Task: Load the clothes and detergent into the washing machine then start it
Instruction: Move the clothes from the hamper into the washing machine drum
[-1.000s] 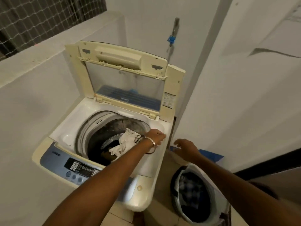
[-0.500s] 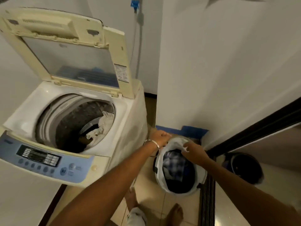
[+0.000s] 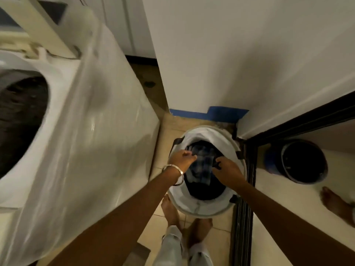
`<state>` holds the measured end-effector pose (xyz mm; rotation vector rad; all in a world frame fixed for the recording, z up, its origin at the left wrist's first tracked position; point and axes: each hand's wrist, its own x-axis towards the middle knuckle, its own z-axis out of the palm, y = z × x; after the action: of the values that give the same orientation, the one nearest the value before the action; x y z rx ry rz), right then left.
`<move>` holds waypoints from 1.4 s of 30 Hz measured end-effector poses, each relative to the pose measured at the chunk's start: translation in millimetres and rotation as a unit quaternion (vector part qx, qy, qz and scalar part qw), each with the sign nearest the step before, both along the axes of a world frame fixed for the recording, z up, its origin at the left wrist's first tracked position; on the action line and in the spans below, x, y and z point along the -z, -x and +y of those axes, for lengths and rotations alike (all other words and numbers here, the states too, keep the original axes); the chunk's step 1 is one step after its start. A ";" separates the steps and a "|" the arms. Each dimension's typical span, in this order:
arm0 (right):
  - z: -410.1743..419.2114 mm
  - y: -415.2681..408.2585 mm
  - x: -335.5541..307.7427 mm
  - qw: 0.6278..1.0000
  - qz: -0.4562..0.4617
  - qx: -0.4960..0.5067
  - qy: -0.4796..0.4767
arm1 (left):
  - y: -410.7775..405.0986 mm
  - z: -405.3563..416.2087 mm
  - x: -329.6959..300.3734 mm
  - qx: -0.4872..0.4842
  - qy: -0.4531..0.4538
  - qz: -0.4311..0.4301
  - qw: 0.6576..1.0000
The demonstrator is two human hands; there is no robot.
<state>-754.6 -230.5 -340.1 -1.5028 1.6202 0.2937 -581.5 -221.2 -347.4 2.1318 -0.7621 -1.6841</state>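
A white laundry basket [image 3: 201, 210] stands on the tiled floor between the washing machine [image 3: 99, 131] and a wall corner. Dark clothes fill it, with a blue plaid garment [image 3: 201, 167] on top. My left hand [image 3: 182, 160], a metal bangle on its wrist, curls its fingers over the garment's left edge. At the garment's right edge my right hand [image 3: 226, 169] pinches the cloth. The machine's dark drum opening [image 3: 19, 116] shows at the far left under the raised lid [image 3: 38, 22]; its contents are blurred.
A white wall [image 3: 230, 64] with blue tape [image 3: 221, 113] at its base rises just behind the basket. A black-framed mirror panel [image 3: 307, 189] on the right reflects the basket and a foot. My bare feet [image 3: 184, 217] stand on the tiles just in front of the basket.
My view swung down and right, from the washer to the basket. My left hand left the drum, where a white cloth stayed, and both hands went into the basket onto the plaid garment.
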 end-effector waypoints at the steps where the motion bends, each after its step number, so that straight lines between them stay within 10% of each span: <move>1: -1.3 -0.4 14.0 1.000 -0.001 0.013 -0.004 | 2.7 -3.1 16.7 -0.003 -0.007 0.005 1.000; 23: -27.1 32.1 345.1 0.981 0.068 0.179 0.015 | 32.0 -23.8 348.8 -0.131 -0.031 0.052 0.989; 42: -38.8 62.7 429.5 0.875 -0.212 0.390 -0.196 | 31.0 -11.8 480.5 -0.248 -0.076 0.173 0.950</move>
<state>-817.3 -269.3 -769.6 -0.4784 1.5441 -0.1534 -612.5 -233.0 -828.0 1.8306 0.0103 -1.7905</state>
